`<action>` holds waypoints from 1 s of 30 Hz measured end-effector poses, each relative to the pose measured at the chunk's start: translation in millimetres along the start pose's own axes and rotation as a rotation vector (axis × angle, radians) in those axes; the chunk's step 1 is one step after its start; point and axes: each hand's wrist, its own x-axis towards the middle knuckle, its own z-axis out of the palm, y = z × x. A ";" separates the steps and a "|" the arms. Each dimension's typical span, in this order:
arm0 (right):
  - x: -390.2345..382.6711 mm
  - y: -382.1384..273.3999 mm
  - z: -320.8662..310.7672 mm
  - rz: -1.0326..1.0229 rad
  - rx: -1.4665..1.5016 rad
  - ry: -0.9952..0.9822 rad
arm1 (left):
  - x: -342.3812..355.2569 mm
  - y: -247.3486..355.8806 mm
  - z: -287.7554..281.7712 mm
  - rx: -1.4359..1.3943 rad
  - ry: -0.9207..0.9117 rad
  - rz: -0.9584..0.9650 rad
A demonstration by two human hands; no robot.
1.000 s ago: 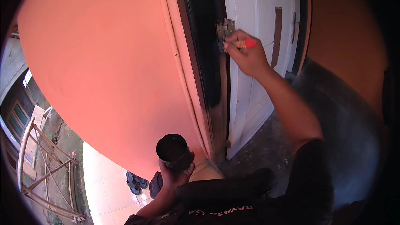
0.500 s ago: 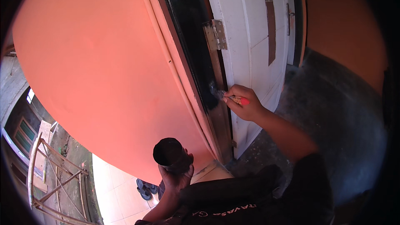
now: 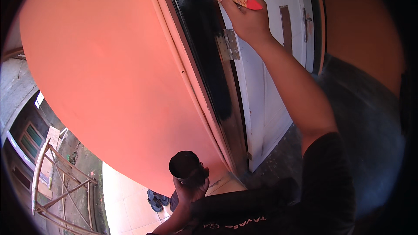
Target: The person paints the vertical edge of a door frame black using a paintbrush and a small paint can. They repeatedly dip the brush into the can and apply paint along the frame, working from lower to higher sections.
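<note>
My right hand [image 3: 251, 15] grips a paintbrush [image 3: 241, 1] with a pale, worn handle and a red end. Its bristle end is against the upper part of the door frame [image 3: 201, 39], above the metal hinge [image 3: 231, 45]. Glossy black paint covers much of the frame; its lower stretch is still brown. Down by the wall, my left hand [image 3: 191, 190] is wrapped round a dark, open-topped can [image 3: 188, 168]. What the can holds is too dark to make out.
A white door [image 3: 261, 95] stands open to the right of the frame. The orange wall [image 3: 109, 69] fills the left. Dark sandals [image 3: 156, 201] lie on the pale tiles [image 3: 126, 200]; a bamboo frame [image 3: 65, 182] stands outside at lower left.
My right hand has moved up the door frame with the brush, from below the hinge to above it. The can in my left hand has shifted slightly right and down in view.
</note>
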 end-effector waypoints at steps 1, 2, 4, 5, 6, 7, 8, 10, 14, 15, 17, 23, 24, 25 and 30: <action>-0.2 0.9 1.9 0.027 0.039 0.017 | -0.7 0.3 -0.7 0.020 0.003 0.019; -2.8 3.1 4.0 0.053 0.078 0.034 | -1.3 0.9 -1.2 0.041 0.006 0.038; -22.5 10.3 6.3 0.083 0.075 0.000 | -1.9 2.2 -1.0 0.058 0.015 0.056; -43.7 12.5 2.3 0.082 0.028 -0.052 | -1.2 2.7 -1.1 0.054 0.015 0.050; -69.2 15.2 -2.1 0.112 0.030 -0.105 | -1.4 3.9 -1.3 0.051 0.018 0.047; -95.6 15.5 -9.5 0.139 0.031 -0.159 | -0.4 5.0 -2.1 0.037 0.013 0.035; -122.5 12.7 -17.9 0.166 0.032 -0.230 | 0.1 6.3 -4.2 0.021 0.009 0.025; -163.1 -2.8 -42.7 0.242 0.016 -0.411 | -0.3 8.3 -4.9 0.006 0.009 0.011; -191.8 -21.0 -78.7 0.337 -0.035 -0.787 | 0.9 5.5 -6.4 0.007 0.026 0.002; -186.3 -21.7 -78.0 0.305 -0.034 -0.789 | 1.2 4.4 -7.1 0.005 0.034 -0.001; -163.3 -19.4 -69.4 0.246 -0.027 -0.794 | 3.2 1.2 -7.7 0.002 0.036 -0.003; -7.1 -9.5 -18.1 0.133 -0.146 -0.605 | -2.2 -0.7 -7.5 -0.004 0.053 0.023; 17.4 -8.6 -12.0 0.081 -0.184 -0.537 | -2.4 1.0 -6.9 -0.001 0.054 0.029; 39.3 -7.3 -8.7 -0.112 -0.235 -0.462 | -2.1 3.0 -7.9 0.000 0.050 0.032; 74.1 -22.9 -6.2 -0.469 -0.208 -0.195 | -6.9 9.4 -11.6 -0.007 0.070 0.052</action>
